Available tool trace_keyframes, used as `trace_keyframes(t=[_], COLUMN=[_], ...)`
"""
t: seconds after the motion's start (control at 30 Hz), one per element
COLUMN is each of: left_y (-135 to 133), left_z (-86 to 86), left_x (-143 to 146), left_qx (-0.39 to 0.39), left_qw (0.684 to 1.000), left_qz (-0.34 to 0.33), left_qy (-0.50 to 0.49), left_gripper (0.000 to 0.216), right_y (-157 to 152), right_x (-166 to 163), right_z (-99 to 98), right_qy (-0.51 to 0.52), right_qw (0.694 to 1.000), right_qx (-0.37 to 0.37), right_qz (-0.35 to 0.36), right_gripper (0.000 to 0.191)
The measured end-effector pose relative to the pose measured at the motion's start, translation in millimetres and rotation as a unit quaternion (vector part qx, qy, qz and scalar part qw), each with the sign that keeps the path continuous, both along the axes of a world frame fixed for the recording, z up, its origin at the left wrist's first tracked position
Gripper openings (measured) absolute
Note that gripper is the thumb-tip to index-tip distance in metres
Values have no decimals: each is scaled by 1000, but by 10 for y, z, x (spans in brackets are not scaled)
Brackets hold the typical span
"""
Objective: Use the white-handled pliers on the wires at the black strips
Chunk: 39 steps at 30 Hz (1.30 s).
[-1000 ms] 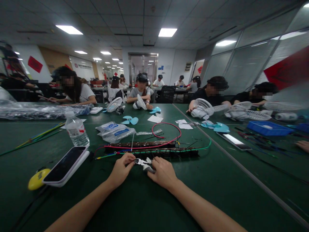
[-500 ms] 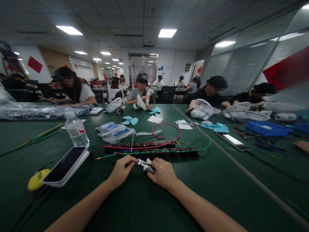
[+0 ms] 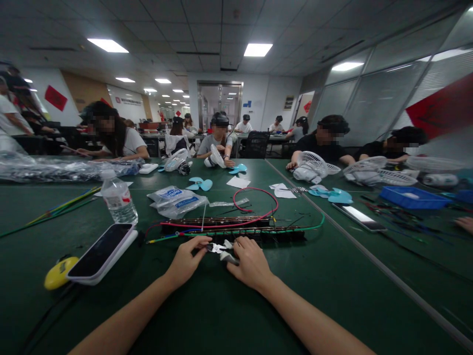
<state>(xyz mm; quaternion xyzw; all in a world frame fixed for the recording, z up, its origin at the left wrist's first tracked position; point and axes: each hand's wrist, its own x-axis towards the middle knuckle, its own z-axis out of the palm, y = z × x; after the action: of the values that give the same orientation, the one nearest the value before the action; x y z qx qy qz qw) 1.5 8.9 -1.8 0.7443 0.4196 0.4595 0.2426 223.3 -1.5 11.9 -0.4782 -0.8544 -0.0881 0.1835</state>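
Observation:
My right hand (image 3: 252, 262) is wrapped round a pair of pliers (image 3: 229, 257) with white and grey handles, their metal jaws pointing left. Finger and thumb of my left hand (image 3: 187, 260) are pinched together at the tip of those jaws, on a small dark piece too small to name. Just beyond both hands lie two long dark racks (image 3: 244, 234) with copper-coloured rods. A red wire (image 3: 275, 197) loops over them, and a green wire (image 3: 320, 222) curves off their right end.
A water bottle (image 3: 118, 199), a phone (image 3: 101, 254) and a yellow object (image 3: 61, 272) stand to my left. Plastic bags (image 3: 177, 202) and a light-blue fan blade (image 3: 199, 184) lie ahead. Right are another phone (image 3: 356, 217) and a blue tray (image 3: 414, 198). Several people sit around.
The pliers' jaws have turned slightly, and a dark bit shows more at my left fingertips. Both hands stay almost in place. A person in white has appeared at the far left.

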Motion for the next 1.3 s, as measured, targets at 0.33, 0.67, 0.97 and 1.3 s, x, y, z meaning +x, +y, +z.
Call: trace_keyframes(t=[0.33, 0.67, 0.97, 1.3], left_y=[2, 14, 14, 1], left_z=[4, -9, -20, 3], left_x=[1, -11, -9, -8], left_qx=[0, 4, -2, -8], left_qw=[1000, 1000, 1000, 999], left_qz=[-4, -3, -1, -2], left_qy=[3, 23, 28, 32], left_gripper=[27, 27, 28, 29], right_y=[8, 20, 22, 16], right_x=[-2, 3, 6, 1], right_z=[-8, -29, -26, -11], right_qy=[-3, -10, -10, -16], right_qw=[1000, 1000, 1000, 1000], right_qx=[-7, 7, 6, 0], right_qz=[1, 4, 2, 2], right_gripper=[22, 23, 23, 22])
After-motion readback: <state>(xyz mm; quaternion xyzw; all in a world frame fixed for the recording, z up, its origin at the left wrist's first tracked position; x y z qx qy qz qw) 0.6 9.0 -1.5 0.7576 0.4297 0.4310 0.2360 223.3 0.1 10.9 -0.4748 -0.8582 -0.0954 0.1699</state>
